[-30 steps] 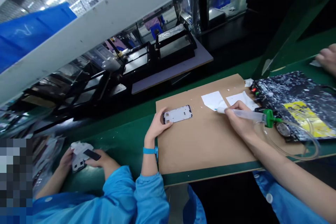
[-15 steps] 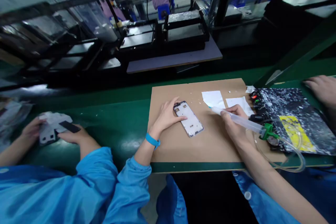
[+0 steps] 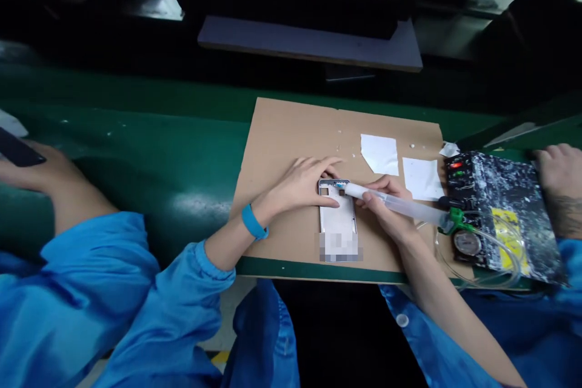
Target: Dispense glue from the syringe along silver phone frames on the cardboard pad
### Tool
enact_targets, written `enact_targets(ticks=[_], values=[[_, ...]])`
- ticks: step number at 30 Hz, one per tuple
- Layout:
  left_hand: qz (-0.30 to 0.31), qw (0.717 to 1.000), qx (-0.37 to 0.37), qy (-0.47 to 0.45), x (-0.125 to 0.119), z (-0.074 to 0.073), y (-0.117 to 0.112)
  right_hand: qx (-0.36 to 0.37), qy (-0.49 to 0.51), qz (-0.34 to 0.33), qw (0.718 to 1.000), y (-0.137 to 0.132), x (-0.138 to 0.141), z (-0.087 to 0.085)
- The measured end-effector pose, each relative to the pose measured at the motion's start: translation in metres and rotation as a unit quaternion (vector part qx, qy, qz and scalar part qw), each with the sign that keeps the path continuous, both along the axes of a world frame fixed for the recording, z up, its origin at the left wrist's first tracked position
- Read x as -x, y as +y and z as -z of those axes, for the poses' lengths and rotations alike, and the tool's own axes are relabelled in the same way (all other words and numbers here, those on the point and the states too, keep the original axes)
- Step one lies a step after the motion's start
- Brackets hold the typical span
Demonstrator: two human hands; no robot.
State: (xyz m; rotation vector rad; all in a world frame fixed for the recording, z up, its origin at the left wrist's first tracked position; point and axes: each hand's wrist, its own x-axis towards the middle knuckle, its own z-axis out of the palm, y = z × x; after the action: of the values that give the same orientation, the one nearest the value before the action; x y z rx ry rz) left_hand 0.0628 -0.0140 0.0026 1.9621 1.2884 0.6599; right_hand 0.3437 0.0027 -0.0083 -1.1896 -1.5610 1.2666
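A pale phone frame [image 3: 336, 221] lies on a brown cardboard sheet [image 3: 291, 133], its top end facing away from me. My left hand [image 3: 297, 187] grips its upper left side, the thumb over the inner face and the fingers around the top edge. In my right hand [image 3: 386, 209] is a translucent dispensing syringe [image 3: 418, 211], held like a pen. Its tip is at the cutouts near the frame's top edge; I cannot tell whether it touches. A green fitting [image 3: 452, 220] joins the syringe's rear end to clear tubing [image 3: 516, 264]. The frame's lower end is blurred out.
Two white paper pieces [image 3: 379, 154] lie on the cardboard's right half. A paint-spattered dispenser box [image 3: 536, 212] with a round gauge [image 3: 467, 243] stands at right. Co-workers' hands are at far left [image 3: 59, 176] and far right [image 3: 564, 173]. A shelf board [image 3: 309, 42] runs behind.
My right hand has brought the syringe left, from beside the paper to the frame's top end. The frame has turned more upright in view. My head has tilted down.
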Motion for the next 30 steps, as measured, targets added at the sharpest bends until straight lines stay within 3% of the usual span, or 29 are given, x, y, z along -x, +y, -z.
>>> enact_targets(ticks=[30], values=[[0.011, 1.0, 0.007, -0.015, -0.002, -0.0063, -0.0002, -0.047, -0.035, 0.017, 0.998, 0.0011, -0.0026, 0.0046]])
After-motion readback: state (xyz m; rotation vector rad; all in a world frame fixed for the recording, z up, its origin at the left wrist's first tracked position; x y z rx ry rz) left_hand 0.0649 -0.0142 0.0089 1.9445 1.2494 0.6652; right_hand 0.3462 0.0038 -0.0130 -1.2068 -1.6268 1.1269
